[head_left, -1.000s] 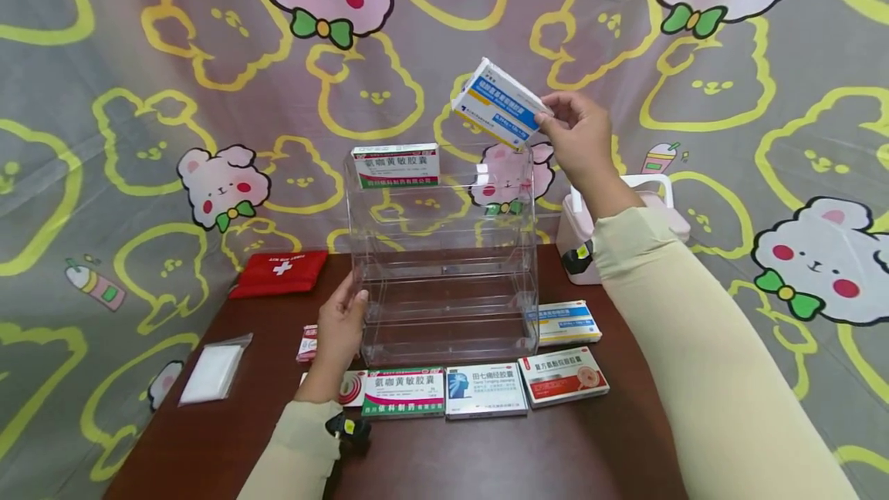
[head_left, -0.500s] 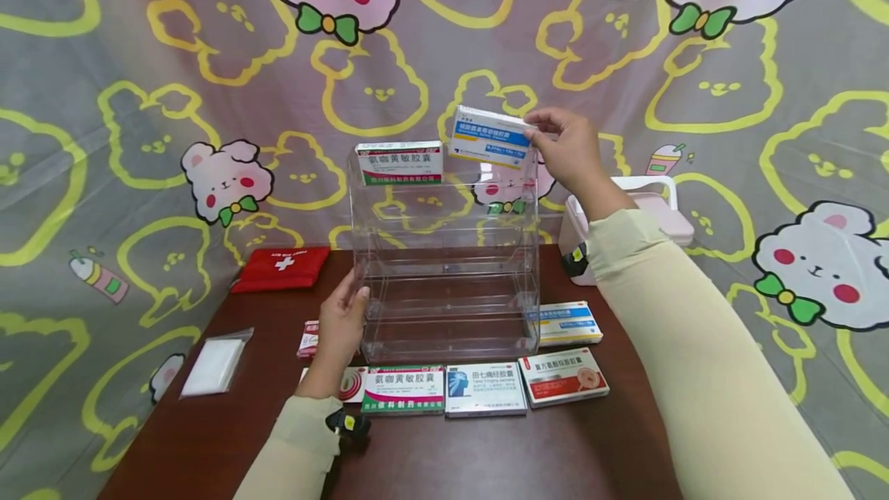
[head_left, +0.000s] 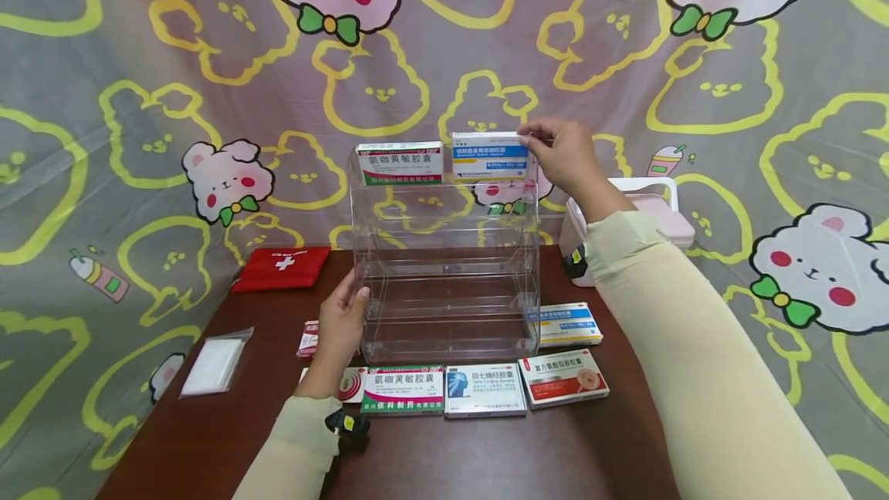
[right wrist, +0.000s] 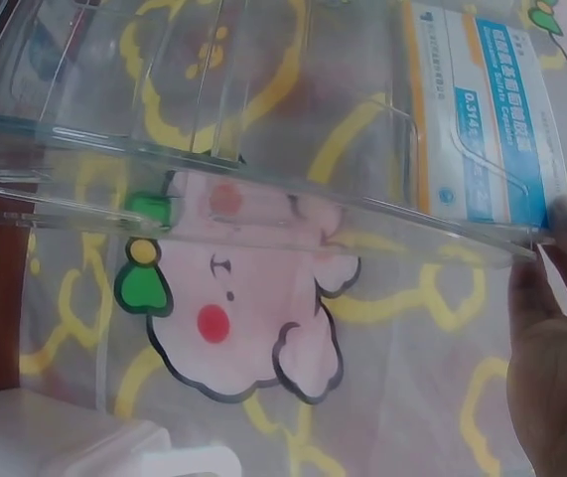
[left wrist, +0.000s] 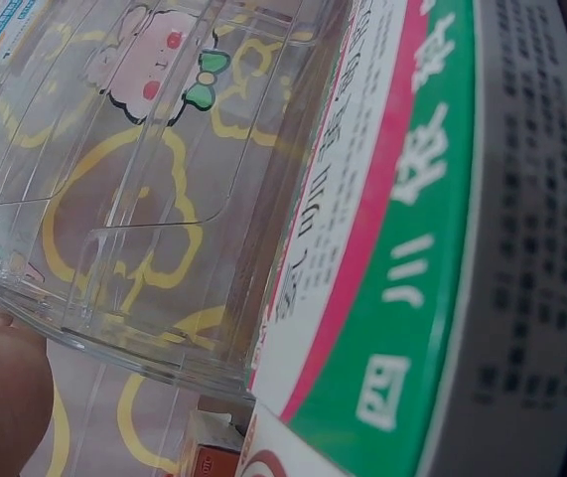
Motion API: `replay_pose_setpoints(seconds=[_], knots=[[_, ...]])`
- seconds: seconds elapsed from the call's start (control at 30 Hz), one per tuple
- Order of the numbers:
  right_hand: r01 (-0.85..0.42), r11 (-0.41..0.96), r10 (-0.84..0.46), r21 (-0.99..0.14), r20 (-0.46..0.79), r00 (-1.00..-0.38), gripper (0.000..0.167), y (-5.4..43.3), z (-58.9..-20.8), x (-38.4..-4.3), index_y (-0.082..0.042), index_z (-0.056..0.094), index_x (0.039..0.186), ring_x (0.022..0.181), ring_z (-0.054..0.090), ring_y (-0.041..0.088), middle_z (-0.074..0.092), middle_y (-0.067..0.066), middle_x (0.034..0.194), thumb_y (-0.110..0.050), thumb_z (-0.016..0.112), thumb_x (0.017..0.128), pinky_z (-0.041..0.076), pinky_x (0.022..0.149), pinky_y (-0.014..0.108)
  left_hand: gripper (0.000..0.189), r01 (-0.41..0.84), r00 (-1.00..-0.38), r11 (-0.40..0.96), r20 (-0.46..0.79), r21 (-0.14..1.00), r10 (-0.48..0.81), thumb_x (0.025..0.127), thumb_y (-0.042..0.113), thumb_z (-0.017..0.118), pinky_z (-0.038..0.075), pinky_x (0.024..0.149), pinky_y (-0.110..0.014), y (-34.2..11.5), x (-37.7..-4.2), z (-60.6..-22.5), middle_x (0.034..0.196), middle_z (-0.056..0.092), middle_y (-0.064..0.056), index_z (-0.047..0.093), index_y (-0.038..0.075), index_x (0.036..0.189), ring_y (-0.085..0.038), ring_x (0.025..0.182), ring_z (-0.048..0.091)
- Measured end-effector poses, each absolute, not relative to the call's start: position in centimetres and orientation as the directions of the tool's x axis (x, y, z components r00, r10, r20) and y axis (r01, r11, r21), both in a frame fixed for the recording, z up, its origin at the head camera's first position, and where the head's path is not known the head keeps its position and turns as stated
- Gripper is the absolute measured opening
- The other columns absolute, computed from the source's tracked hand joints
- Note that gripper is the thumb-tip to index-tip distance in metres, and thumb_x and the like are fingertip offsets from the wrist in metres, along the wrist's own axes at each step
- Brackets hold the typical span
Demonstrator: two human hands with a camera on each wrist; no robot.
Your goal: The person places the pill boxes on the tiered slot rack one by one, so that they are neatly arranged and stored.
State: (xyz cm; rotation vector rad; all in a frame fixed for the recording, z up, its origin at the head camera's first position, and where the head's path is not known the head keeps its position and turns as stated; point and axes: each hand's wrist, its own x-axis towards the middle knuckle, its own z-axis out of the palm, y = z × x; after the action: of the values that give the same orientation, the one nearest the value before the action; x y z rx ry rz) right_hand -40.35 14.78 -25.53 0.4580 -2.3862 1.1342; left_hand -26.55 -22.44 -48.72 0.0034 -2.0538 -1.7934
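Note:
A clear acrylic tiered rack (head_left: 444,303) stands on the table. In its top tier, at the left, sits a green-and-white medicine box (head_left: 400,163). Beside it is a blue-and-white medicine box (head_left: 490,157), level, its face to the front. My right hand (head_left: 566,160) pinches this box at its upper right corner between thumb and fingers; the right wrist view shows the box (right wrist: 482,119) behind the rack's clear side wall. Lower down, my left hand (head_left: 343,322) holds the rack's left side edge, thumb in front and fingers partly hidden behind the side.
In front of the rack lie another green-and-white box (head_left: 403,391), a blue-and-white box with a head picture (head_left: 485,390) and a red-and-white box (head_left: 564,376). A yellow-striped box (head_left: 566,324) lies right of it. Behind are a red first aid pouch (head_left: 281,268) and a pink case (head_left: 653,218).
My right hand has lowered the blue-and-white medicine box from above the rack into the top tier, turning it from tilted to level. The left hand has stayed on the rack's side.

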Motion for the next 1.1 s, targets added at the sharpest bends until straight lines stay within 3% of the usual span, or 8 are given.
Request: replay_pose_setpoints(seconds=[0.27, 0.63, 0.97, 1.1], knots=[[-0.491, 0.603, -0.112, -0.629, 0.542, -0.833, 0.025, 14.95, -25.95, -40.47, -0.008, 0.081, 0.125, 0.096, 0.067, 0.017, 0.079, 0.017, 0.117, -0.023, 0.068, 0.11, 0.048, 0.08, 0.02, 0.055, 0.231, -0.923, 0.197, 0.279, 0.953, -0.267, 0.11, 0.009, 0.064, 0.045, 0.105, -0.005, -22.38, -26.3, -48.61, 0.165, 0.054, -0.014, 0.052, 0.011, 0.163, -0.031, 0.151, 0.052], [-0.473, 0.577, -0.11, -0.666, 0.51, -0.853, 0.028, 14.85, -26.45, -40.23, -0.009, 0.077, 0.133, 0.119, 0.072, 0.029, 0.077, 0.015, 0.131, -0.021, 0.065, 0.111, 0.058, 0.103, 0.045, 0.054, 0.253, -0.914, 0.193, 0.3, 0.948, -0.272, 0.109, 0.005, 0.064, 0.044, 0.106, -0.005, -22.18, -26.24, -48.43, 0.162, 0.055, -0.019, 0.053, 0.008, 0.162, -0.035, 0.151, 0.052], [-0.492, 0.553, -0.118, -0.672, 0.522, -0.845, 0.032, 15.14, -26.25, -40.23, -0.007, 0.074, 0.138, 0.118, 0.073, 0.03, 0.076, 0.018, 0.13, -0.02, 0.069, 0.109, 0.058, 0.103, 0.043, 0.054, 0.24, -0.92, 0.198, 0.288, 0.95, -0.265, 0.11, 0.008, 0.064, 0.045, 0.102, -0.002, -22.16, -26.2, -48.38, 0.164, 0.055, -0.016, 0.053, 0.01, 0.162, -0.032, 0.15, 0.052], [-0.532, 0.499, -0.115, -0.684, 0.556, -0.823, 0.038, 15.73, -26.1, -39.85, -0.006, 0.071, 0.142, 0.122, 0.072, 0.033, 0.075, 0.021, 0.133, -0.017, 0.072, 0.107, 0.058, 0.109, 0.043, 0.054, 0.232, -0.917, 0.228, 0.291, 0.946, -0.273, 0.11, 0.009, 0.064, 0.046, 0.099, -0.002, -22.31, -26.27, -48.47, 0.162, 0.056, -0.018, 0.053, 0.011, 0.163, -0.033, 0.147, 0.055]])
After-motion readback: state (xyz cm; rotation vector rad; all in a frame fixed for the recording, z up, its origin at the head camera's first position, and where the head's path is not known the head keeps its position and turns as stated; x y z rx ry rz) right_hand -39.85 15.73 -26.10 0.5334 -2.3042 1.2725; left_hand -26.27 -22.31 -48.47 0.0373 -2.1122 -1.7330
